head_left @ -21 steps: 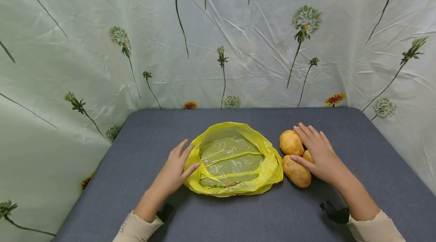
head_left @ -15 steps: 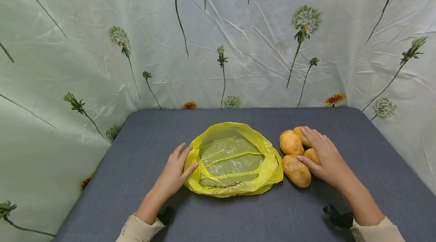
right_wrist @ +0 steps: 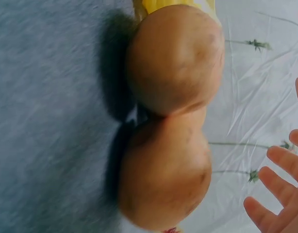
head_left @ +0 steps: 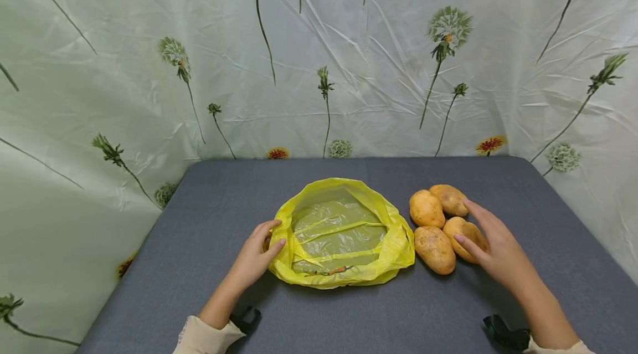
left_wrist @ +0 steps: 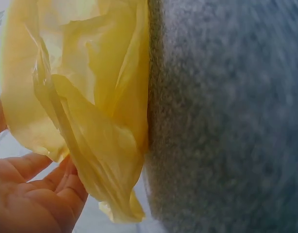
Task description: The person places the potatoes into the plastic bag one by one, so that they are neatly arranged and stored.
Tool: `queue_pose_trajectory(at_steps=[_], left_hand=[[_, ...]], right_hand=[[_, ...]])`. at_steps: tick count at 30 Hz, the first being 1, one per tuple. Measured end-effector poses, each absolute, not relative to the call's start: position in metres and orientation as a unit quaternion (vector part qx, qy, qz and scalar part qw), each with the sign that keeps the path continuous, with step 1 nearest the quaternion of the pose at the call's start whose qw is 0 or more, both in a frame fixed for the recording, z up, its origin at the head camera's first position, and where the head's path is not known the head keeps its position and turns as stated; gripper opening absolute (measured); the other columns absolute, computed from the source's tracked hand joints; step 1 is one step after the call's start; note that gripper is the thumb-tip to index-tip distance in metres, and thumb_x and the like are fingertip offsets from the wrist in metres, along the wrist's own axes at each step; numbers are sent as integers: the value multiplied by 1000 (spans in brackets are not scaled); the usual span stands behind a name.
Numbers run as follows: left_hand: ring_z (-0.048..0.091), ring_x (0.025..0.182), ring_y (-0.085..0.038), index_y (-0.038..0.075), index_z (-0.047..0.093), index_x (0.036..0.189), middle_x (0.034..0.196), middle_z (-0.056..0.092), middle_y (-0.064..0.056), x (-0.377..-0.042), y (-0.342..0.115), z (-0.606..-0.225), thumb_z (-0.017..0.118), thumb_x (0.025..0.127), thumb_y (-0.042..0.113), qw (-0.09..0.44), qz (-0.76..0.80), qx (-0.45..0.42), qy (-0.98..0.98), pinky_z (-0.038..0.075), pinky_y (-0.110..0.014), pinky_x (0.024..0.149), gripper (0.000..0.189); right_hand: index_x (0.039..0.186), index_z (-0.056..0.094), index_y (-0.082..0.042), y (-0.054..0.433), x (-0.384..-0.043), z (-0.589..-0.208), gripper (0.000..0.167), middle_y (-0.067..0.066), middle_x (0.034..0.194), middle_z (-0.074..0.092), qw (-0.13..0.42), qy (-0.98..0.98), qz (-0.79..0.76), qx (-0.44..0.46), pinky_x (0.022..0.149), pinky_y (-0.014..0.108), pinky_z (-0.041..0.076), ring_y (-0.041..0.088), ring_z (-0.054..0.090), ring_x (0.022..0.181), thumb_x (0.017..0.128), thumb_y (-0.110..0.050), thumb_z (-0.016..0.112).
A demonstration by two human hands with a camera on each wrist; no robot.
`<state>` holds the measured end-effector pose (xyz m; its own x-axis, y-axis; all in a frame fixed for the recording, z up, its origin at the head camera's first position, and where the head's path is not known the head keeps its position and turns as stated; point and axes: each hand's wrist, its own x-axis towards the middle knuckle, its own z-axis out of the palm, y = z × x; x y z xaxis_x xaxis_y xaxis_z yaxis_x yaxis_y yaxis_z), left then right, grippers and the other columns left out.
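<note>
In the head view a yellow plastic bag (head_left: pixel 399 246) stands with its mouth spread wide, and no contents show inside. My left hand (head_left: pixel 254 257) is at the bag's left side, its fingers lightly bent against the outer wall (left_wrist: pixel 105 131) and its thumb near the rim. Several potatoes lie grouped just right of the bag: one nearest the front (head_left: pixel 435 250), one beside the bag's rim (head_left: pixel 426 209), one at the back (head_left: pixel 449 200) and one at the right (head_left: pixel 463 236). My right hand (head_left: pixel 503 251) hovers by the right potato with fingers spread, holding nothing.
All of it rests on a dark grey cloth-covered table (head_left: pixel 349 321). A pale curtain (head_left: pixel 379 55) with a flower print hangs behind the far edge and along the sides. Black wrist cameras (head_left: pixel 505 333) sit below each wrist.
My right hand has drawn back toward the right and nearer to me, uncovering the back and right potatoes. My left fingers have bent a little more at the bag's side.
</note>
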<state>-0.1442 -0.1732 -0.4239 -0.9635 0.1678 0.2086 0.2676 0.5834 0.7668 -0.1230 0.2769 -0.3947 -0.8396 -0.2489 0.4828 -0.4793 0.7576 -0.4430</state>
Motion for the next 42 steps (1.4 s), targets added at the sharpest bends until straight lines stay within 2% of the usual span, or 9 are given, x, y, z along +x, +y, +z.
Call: queue_pose_trajectory(at_steps=[6, 10, 14, 22, 26, 29, 32, 36, 42], left_hand=[[51, 94, -24, 3, 49, 125, 116, 50, -13, -145, -175, -424, 59, 86, 6, 22, -510, -81, -856, 44, -36, 75, 40], [51, 69, -15, 2, 49, 125, 89, 55, -10, -145, -176, -425, 59, 84, 1, -4, -547, -62, -835, 42, -25, 57, 42], [40, 53, -9, 0, 48, 125, 69, 46, -6, -146, -177, -426, 58, 83, -3, -21, -572, -57, -818, 34, -21, 47, 43], [41, 54, -10, -1, 46, 126, 68, 45, -6, -147, -180, -427, 60, 83, -2, -43, -595, -53, -801, 35, -22, 47, 45], [43, 55, -11, -1, 44, 128, 69, 47, -7, -148, -182, -428, 60, 83, -2, -54, -604, -46, -794, 36, -22, 47, 48], [43, 55, -11, -3, 42, 129, 69, 48, -7, -147, -181, -426, 59, 83, -3, -65, -616, -43, -784, 37, -22, 48, 48], [45, 55, -11, -6, 40, 129, 69, 49, -8, -144, -179, -419, 57, 84, -5, -72, -625, -47, -776, 38, -21, 49, 48], [46, 56, -10, -8, 39, 128, 70, 50, -9, -140, -176, -407, 55, 85, -6, -75, -624, -51, -777, 39, -20, 50, 47], [46, 57, -9, -9, 38, 129, 71, 50, -9, -138, -175, -403, 55, 85, -6, -80, -626, -49, -774, 39, -20, 51, 47]], right_hand=[[141, 28, -11, 285, -115, -401, 67, 28, 131, 34, 169, -925, 304, 151, 86, 64, 22, 50, 30, 115, 85, -18, 63], [140, 29, -10, 291, -112, -408, 65, 28, 130, 35, 162, -929, 307, 131, 84, 64, 24, 50, 31, 114, 85, -18, 63], [139, 32, -8, 295, -112, -415, 63, 28, 129, 36, 162, -929, 312, 119, 83, 63, 25, 50, 32, 113, 85, -19, 63], [133, 39, -1, 304, -114, -428, 59, 28, 124, 41, 165, -927, 321, 101, 81, 58, 30, 47, 39, 108, 83, -16, 66], [131, 41, 1, 307, -115, -435, 57, 27, 123, 44, 164, -928, 322, 90, 81, 45, 35, 42, 43, 103, 83, -16, 66], [129, 43, 1, 308, -115, -439, 56, 23, 123, 46, 167, -925, 330, 84, 83, 25, 34, 33, 47, 101, 81, -15, 67], [128, 44, 0, 310, -114, -444, 56, 22, 122, 47, 173, -919, 344, 87, 78, 6, 26, 8, 46, 103, 80, -13, 69], [128, 44, 1, 310, -114, -448, 56, 22, 121, 47, 174, -911, 361, 93, 76, 2, 25, -16, 32, 100, 79, -12, 69], [131, 40, -1, 309, -115, -448, 61, 22, 121, 46, 141, -924, 348, 75, 70, 9, 33, -17, 35, 91, 80, -19, 69]])
